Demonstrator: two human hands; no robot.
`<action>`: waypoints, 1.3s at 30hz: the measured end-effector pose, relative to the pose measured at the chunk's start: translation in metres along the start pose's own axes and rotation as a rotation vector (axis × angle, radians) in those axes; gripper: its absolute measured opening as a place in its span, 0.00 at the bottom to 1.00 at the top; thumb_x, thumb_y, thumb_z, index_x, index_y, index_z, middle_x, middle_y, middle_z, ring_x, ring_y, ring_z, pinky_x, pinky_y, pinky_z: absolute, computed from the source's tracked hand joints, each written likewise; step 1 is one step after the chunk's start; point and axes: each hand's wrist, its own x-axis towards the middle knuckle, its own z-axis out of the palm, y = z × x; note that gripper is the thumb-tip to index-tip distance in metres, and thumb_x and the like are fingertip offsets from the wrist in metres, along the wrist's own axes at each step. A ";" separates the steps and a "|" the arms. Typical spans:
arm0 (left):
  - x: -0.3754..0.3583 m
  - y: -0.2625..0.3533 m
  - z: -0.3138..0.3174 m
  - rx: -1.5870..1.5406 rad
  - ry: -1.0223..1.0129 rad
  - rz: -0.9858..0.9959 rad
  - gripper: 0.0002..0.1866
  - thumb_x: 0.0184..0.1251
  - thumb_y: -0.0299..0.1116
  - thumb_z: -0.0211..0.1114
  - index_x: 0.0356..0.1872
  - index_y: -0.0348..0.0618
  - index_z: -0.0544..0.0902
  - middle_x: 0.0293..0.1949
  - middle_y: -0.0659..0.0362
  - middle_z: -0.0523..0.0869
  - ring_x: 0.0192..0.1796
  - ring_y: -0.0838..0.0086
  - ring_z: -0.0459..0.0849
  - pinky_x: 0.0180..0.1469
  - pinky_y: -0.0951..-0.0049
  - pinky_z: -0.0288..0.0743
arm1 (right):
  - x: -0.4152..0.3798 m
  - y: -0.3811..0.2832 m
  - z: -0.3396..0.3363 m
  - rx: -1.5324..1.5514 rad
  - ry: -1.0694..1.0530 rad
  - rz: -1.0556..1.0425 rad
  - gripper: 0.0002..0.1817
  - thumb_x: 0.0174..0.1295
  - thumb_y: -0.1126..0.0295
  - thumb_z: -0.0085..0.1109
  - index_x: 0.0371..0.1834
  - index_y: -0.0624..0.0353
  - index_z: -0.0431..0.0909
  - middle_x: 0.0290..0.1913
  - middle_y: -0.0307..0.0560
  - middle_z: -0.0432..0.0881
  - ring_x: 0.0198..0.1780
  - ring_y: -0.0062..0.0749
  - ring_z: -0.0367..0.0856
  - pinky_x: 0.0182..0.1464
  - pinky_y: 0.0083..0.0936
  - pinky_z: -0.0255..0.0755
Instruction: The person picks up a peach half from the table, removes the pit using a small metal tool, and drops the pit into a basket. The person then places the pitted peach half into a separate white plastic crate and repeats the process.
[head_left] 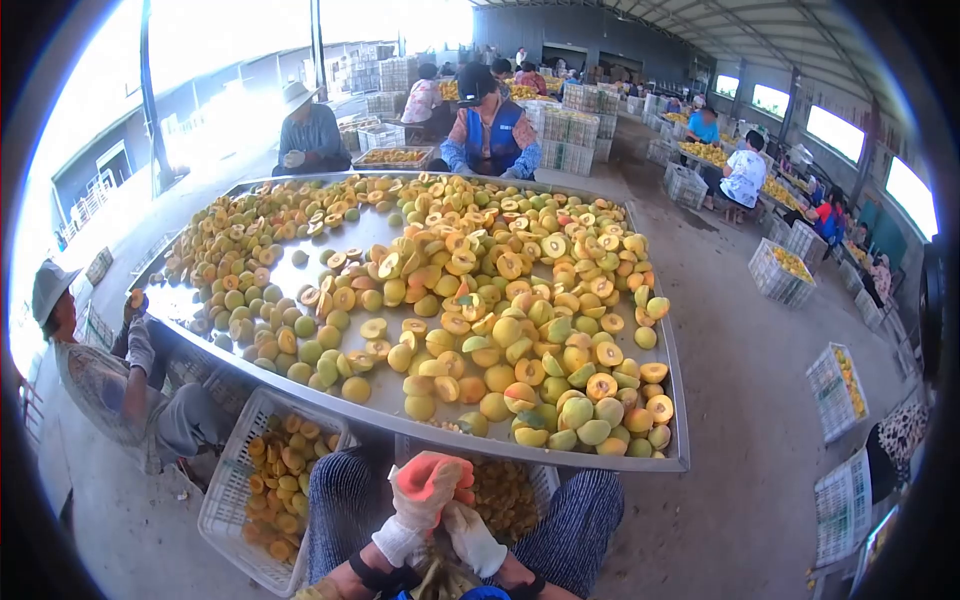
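Observation:
My left hand (427,495), in a white glove with an orange coated palm, is raised over my lap with its fingers curled closed. My right hand (472,538), in a whitish glove, touches it from below, also closed. Whatever lies between the fingers is hidden. Just beyond my hands stands the metal-rimmed table (684,420), heaped with yellow-green stone fruit (480,300), many cut in half with pits or hollows showing. Between my knees, partly behind my hands, sits a crate (545,482) with small brownish-yellow pieces (503,495).
A white crate (225,500) of orange fruit halves (290,480) stands left of my knee. One person (130,380) sits at the table's left side; two others (490,130) sit across. More crates (840,390) and workers are on the right.

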 end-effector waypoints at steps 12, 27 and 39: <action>0.005 0.016 0.015 -0.091 -0.031 0.062 0.18 0.74 0.42 0.71 0.48 0.34 0.85 0.42 0.49 0.91 0.38 0.62 0.92 0.40 0.64 0.89 | 0.009 -0.014 -0.008 0.061 -0.003 -0.032 0.18 0.81 0.63 0.47 0.61 0.64 0.78 0.54 0.52 0.84 0.53 0.37 0.81 0.60 0.31 0.75; 0.030 0.054 0.053 0.681 -0.350 0.738 0.06 0.66 0.31 0.74 0.42 0.46 0.92 0.39 0.56 0.92 0.39 0.64 0.91 0.41 0.68 0.84 | -0.004 -0.046 -0.045 0.063 0.008 -0.051 0.20 0.84 0.58 0.46 0.64 0.62 0.77 0.54 0.50 0.85 0.54 0.36 0.81 0.62 0.34 0.75; 0.045 0.029 0.071 0.053 -0.418 -0.014 0.17 0.78 0.40 0.67 0.45 0.32 0.87 0.39 0.53 0.91 0.34 0.70 0.91 0.38 0.70 0.87 | 0.000 -0.075 -0.052 0.315 0.116 0.074 0.30 0.79 0.38 0.47 0.45 0.58 0.78 0.24 0.32 0.70 0.18 0.16 0.62 0.19 0.18 0.55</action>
